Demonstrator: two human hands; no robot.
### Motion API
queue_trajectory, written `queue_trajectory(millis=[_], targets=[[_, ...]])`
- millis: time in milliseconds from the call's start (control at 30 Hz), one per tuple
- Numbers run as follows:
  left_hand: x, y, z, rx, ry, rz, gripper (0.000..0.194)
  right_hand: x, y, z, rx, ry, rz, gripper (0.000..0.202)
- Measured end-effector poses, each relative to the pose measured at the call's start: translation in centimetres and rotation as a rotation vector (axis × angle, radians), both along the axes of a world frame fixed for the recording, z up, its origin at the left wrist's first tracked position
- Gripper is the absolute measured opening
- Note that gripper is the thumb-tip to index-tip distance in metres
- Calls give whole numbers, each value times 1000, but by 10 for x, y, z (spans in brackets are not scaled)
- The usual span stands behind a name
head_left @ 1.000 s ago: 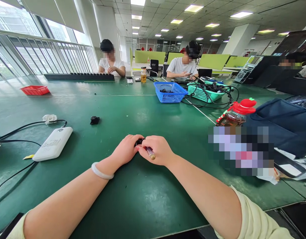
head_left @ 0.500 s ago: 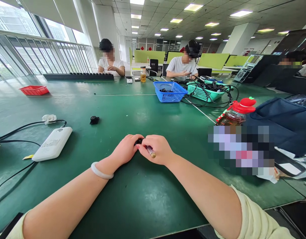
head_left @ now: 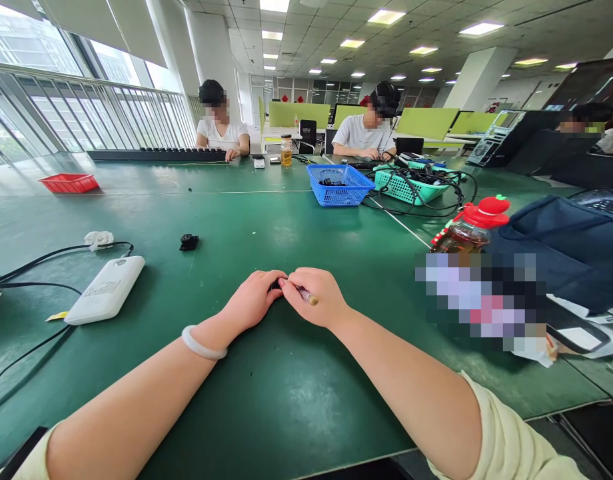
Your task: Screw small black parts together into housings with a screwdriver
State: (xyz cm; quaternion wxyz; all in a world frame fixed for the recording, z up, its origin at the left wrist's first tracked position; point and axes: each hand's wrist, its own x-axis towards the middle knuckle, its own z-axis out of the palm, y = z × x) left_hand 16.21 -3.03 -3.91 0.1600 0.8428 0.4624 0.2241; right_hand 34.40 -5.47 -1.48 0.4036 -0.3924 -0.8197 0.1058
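Near the middle of the green table (head_left: 226,220), my left hand (head_left: 251,300) has its fingers closed round a small black part (head_left: 276,285), mostly hidden by the fingers. My right hand (head_left: 316,297) touches it from the right side and is closed on a thin tool (head_left: 308,295) whose brownish round end sticks out toward me. The tool's tip is hidden between the two hands. Beyond my left hand, a small black block (head_left: 189,242) lies on the table.
A white power bank (head_left: 106,290) with black cables lies left. Farther off are a red tray (head_left: 69,183), a blue basket (head_left: 340,185) and a green basket (head_left: 414,185) with cables. A red-lidded bottle (head_left: 474,227) and a dark blue bag (head_left: 566,250) stand right. Two people sit across.
My right hand has shifted and turned slightly, and the tool's end has moved a little right and up. The black part shows less. Both people across have lowered their hands to the table.
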Motion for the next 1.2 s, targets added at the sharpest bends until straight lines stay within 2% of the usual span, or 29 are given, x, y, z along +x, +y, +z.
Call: queue_trajectory(millis=[133, 267, 667, 833, 1000, 1200], targets=[[0, 1, 0, -8, 20, 6, 30, 2, 5, -1, -126, 234, -102, 49], [-1, 1, 1, -12, 21, 7, 29, 5, 10, -3, -215, 427, -123, 51], [-3, 3, -3, -4, 8, 7, 32, 4, 8, -3, -167, 380, -140, 52], [-2, 3, -3, 3, 7, 12, 31, 3, 5, -2, -77, 225, -116, 50], [-1, 1, -1, 9, 5, 4, 30, -1, -1, -1, 53, -56, 28, 41], [1, 0, 4, -9, 27, 12, 38, -6, -5, -5, 61, -313, 171, 34]])
